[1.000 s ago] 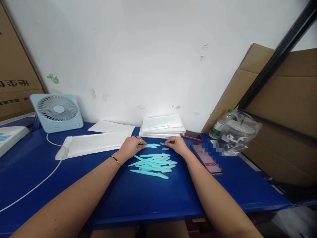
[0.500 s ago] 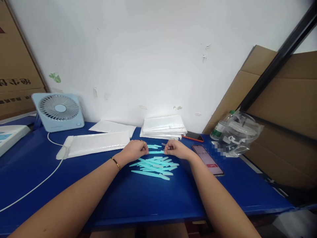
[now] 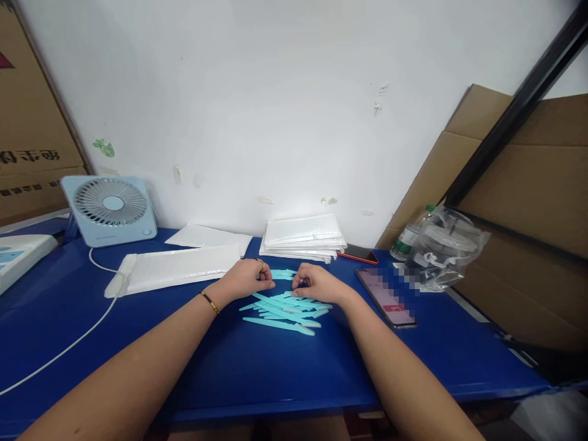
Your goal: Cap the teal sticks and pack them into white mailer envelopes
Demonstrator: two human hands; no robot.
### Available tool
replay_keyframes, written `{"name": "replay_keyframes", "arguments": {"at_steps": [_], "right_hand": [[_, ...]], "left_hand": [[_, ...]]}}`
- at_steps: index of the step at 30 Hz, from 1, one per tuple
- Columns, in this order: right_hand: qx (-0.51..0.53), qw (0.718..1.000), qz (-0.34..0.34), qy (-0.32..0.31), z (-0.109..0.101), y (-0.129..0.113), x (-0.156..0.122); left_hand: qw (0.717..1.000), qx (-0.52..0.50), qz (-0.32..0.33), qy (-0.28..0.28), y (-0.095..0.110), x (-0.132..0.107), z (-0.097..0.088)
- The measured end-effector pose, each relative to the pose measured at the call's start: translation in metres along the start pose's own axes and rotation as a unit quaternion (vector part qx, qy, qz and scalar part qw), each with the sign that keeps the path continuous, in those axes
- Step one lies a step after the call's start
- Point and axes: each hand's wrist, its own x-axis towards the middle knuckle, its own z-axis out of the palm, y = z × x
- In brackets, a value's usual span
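Note:
A loose pile of turquoise eyebrow razors [image 3: 285, 308] with pale blade covers lies on the blue table. Just behind it, a few more razors [image 3: 282, 274] lie side by side between my hands. My left hand [image 3: 250, 278] is at the left ends of this small group, its thumb and forefinger slightly apart with no razor seen between them. My right hand [image 3: 319, 285] hovers at the back right edge of the pile, fingers curled but thumb apart from forefinger. Its fingertips partly cover the razors under them.
White padded envelopes [image 3: 179, 269] lie left; a stack of them [image 3: 303, 236] stands by the wall. A phone [image 3: 386, 300] lies right, another phone [image 3: 361, 253] behind it. A fan [image 3: 113, 208], a bottle [image 3: 407, 242] and a bagged cup [image 3: 443, 251] stand near the wall.
The razor that both hands held between them is let go and now lies with the small group behind the pile. My right hand has moved slightly left and toward the pile.

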Motion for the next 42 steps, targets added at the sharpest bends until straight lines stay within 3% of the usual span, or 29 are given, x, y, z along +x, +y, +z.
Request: {"name": "replay_keyframes", "arguments": {"at_steps": [4,6,10,15,18,22,25,30,36,39,42], "right_hand": [[0.001,1.000,0.011,-0.012,0.005,-0.003,0.001],[0.009,1.000,0.013,0.004,0.004,-0.002,0.001],[-0.003,0.998,0.014,0.058,-0.003,0.009,0.001],[-0.017,0.991,0.069,0.117,-0.016,0.029,-0.005],[-0.007,0.996,0.053,0.076,-0.021,0.028,-0.009],[-0.017,0.999,0.004,-0.028,-0.020,0.017,-0.010],[-0.023,0.998,-0.006,-0.051,-0.015,0.014,-0.008],[-0.006,1.000,-0.003,0.007,-0.011,0.018,-0.005],[-0.018,0.992,0.056,0.108,-0.021,0.030,-0.007],[-0.007,0.996,0.060,0.071,-0.028,0.025,-0.012],[0.003,0.999,0.041,-0.030,-0.034,0.018,-0.020]], "left_hand": [[0.996,-0.042,0.021,-0.069,0.010,-0.002,0.003],[0.997,-0.030,0.022,-0.070,0.011,-0.001,0.004],[0.999,0.030,0.014,-0.012,0.005,0.003,0.004],[0.996,0.061,-0.033,0.062,-0.007,0.003,-0.003],[0.996,0.050,-0.028,0.071,-0.004,0.002,-0.005],[0.999,0.025,0.014,0.020,0.008,0.000,-0.001],[0.999,0.022,0.040,-0.014,0.013,-0.001,0.004],[0.998,0.059,0.032,-0.005,0.009,0.002,0.005],[0.994,0.089,-0.047,0.052,-0.005,0.002,-0.008],[0.994,0.077,-0.045,0.062,-0.006,0.000,-0.009],[0.997,0.051,-0.011,0.061,0.003,-0.002,-0.006]]}}
